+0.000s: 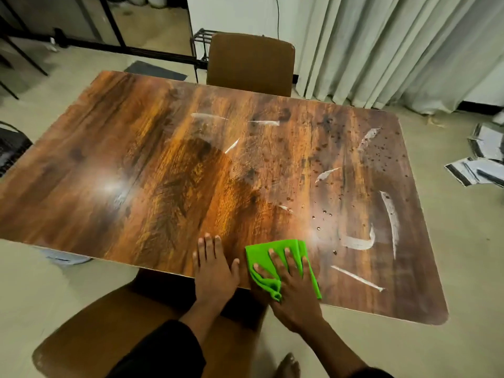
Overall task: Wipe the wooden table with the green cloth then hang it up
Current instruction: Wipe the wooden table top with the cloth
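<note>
The wooden table (163, 165) fills the middle of the head view, with dark droplets and whitish streaks across its right half. A folded green cloth (261, 255) lies flat near the table's front edge. My right hand (289, 285) presses down on the cloth with spread, straight fingers. My left hand (214, 268) rests flat on the bare wood just left of the cloth, fingers straight, holding nothing.
A brown chair (251, 64) stands at the table's far side and another brown chair seat (90, 331) sits below me at the front. Grey curtains (395, 45) hang at the back right. Papers (482, 159) lie on the floor to the right.
</note>
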